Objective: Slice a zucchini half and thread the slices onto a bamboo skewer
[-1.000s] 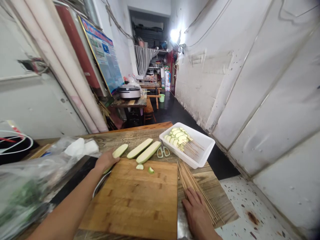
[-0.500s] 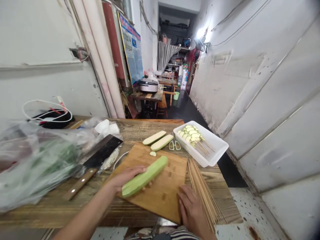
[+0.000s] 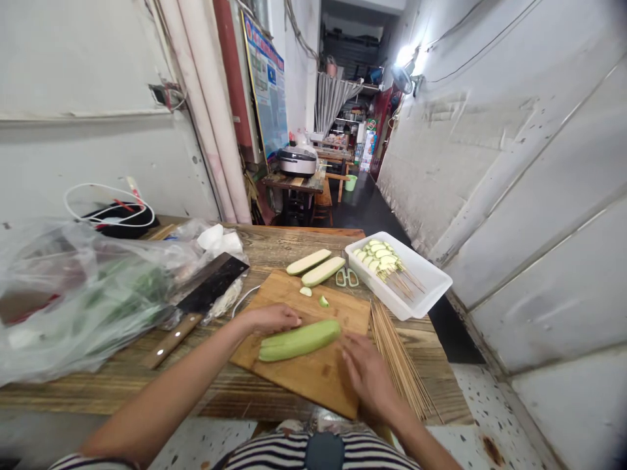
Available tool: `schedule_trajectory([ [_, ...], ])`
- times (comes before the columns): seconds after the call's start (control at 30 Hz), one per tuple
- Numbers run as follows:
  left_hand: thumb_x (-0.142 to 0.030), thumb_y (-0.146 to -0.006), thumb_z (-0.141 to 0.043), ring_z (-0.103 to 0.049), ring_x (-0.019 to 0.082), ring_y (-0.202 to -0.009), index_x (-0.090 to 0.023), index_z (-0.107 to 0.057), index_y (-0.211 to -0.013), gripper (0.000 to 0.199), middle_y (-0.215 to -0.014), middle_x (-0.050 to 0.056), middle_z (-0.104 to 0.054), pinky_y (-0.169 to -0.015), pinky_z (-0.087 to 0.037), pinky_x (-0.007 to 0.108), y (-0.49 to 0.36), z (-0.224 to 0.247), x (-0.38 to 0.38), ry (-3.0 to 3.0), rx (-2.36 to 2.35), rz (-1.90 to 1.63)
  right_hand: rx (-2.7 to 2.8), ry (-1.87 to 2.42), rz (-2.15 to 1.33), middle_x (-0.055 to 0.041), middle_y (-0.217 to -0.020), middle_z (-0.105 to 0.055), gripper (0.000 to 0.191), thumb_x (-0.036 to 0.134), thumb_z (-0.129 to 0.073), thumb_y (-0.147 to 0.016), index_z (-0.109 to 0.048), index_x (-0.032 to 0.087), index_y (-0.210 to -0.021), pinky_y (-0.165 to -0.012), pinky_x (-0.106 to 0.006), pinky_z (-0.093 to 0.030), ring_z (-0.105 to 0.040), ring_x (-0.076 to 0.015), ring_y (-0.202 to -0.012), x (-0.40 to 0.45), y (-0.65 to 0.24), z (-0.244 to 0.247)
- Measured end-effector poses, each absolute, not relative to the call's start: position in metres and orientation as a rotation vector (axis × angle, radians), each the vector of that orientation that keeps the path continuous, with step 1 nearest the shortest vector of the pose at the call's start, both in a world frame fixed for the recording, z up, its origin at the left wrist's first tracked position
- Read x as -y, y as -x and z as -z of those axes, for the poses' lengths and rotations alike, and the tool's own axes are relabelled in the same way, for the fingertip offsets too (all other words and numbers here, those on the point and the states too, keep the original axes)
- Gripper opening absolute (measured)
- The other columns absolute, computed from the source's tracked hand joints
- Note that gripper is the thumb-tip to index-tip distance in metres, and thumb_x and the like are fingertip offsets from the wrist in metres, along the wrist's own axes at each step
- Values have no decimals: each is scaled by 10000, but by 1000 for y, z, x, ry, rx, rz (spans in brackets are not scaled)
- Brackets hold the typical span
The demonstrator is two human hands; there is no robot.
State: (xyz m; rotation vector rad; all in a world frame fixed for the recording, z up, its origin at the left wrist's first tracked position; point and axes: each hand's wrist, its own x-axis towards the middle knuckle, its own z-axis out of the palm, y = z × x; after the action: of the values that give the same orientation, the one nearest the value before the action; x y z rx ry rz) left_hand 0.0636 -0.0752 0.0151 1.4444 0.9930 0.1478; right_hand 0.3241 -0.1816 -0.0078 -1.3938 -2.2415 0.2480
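Note:
A pale green zucchini (image 3: pixel 301 341) lies across the wooden cutting board (image 3: pixel 313 385). Just behind it is my left hand (image 3: pixel 275 318), its fingers curled together; whatever may be in them is hidden. My right hand (image 3: pixel 368 371) is at the zucchini's right end, fingers stretched out and apart, over the board's right edge; whether they touch the zucchini I cannot tell. Two small cut bits, a pale slice (image 3: pixel 305 292) and a green end piece (image 3: pixel 324 301), rest on the board. Beyond them are two zucchini halves (image 3: pixel 323 271), cut faces up.
A cleaver (image 3: pixel 213 284) lies left of the board, beside plastic bags (image 3: pixel 88 300) of greens. Scissors (image 3: pixel 347 277) sit behind the board. On the right are a white tub (image 3: pixel 426 281) with skewered zucchini slices and a bundle of bamboo skewers (image 3: pixel 399 359).
The zucchini, held in my left hand before, now lies on the board, turned more level. A green end piece has appeared there. My right hand has moved forward to the zucchini's end.

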Motion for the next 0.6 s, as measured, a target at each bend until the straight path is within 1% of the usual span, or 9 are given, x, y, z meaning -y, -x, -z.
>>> schedule_trajectory([
  [0.07,-498,-716,-594,-582,198,-687,-195,-625,-646,313,-616,2,-613,-692,-436,295,-63,-16,73,-1562,-1044,-201,2260,1433,-244,-107,-1082,-653,247,168,-433,-893,-630,151,-1041,-907,-330,-448,-578,-204,-1046,141,-320,-6],
  [0.2,-424,-783,-532,-578,206,-950,-249,-660,-954,276,-990,3,-675,-850,-413,287,-57,-20,90,-1838,-1198,-330,2320,1466,-233,-103,-864,-697,145,196,-565,-817,-663,128,-900,-749,-316,-508,-653,-226,-818,79,-300,-10],
  [0.27,-378,-825,-477,-554,198,-1047,-250,-625,-1071,314,-1120,21,-644,-915,-388,283,-39,-20,101,-2065,-1493,-383,2329,1408,-190,-109,-878,-692,154,185,-535,-834,-656,128,-910,-771,-330,-506,-648,-233,-845,79,-288,-8],
  [0.33,-315,-859,-403,-521,235,-1115,-191,-584,-1139,356,-1189,100,-600,-963,-359,348,-12,-18,110,-2101,-1938,-415,2319,1307,-146,-128,-958,-678,217,184,-453,-880,-633,122,-985,-829,-349,-495,-627,-236,-930,95,-281,-4],
  [0.37,-280,-861,-379,-511,274,-1126,-145,-568,-1150,371,-1191,158,-581,-964,-351,406,3,-15,114,-2017,-2155,-420,2311,1244,-131,-145,-1012,-667,253,188,-416,-896,-620,115,-1025,-862,-365,-487,-614,-240,-976,106,-282,-1],
  [0.43,-230,-844,-371,-535,346,-1071,-69,-564,-1116,370,-1106,243,-582,-892,-378,497,32,-8,120,-1809,-2492,-371,2290,1112,-112,-157,-1051,-659,277,214,-378,-918,-606,124,-1048,-876,-400,-495,-612,-249,-1008,125,-290,9],
  [0.5,-199,-816,-408,-582,351,-967,-62,-606,-994,300,-985,237,-612,-801,-428,479,53,1,123,-1682,-2621,-294,2195,951,-57,-135,-1037,-671,249,261,-435,-913,-591,167,-1083,-835,-398,-532,-634,-250,-979,134,-302,23],
  [0.53,-178,-812,-406,-591,336,-950,-78,-614,-961,274,-976,222,-616,-785,-438,458,60,6,123,-1653,-2647,-269,2202,885,-71,-124,-1030,-675,238,259,-471,-900,-589,182,-1092,-814,-382,-547,-643,-247,-967,135,-307,30],
  [0.6,-148,-822,-377,-592,318,-953,-93,-603,-986,285,-993,211,-614,-778,-442,443,67,13,121,-1614,-2676,-243,2175,835,-97,-113,-1012,-683,240,303,-484,-901,-611,202,-1078,-756,-353,-575,-664,-244,-924,134,-314,43],
])
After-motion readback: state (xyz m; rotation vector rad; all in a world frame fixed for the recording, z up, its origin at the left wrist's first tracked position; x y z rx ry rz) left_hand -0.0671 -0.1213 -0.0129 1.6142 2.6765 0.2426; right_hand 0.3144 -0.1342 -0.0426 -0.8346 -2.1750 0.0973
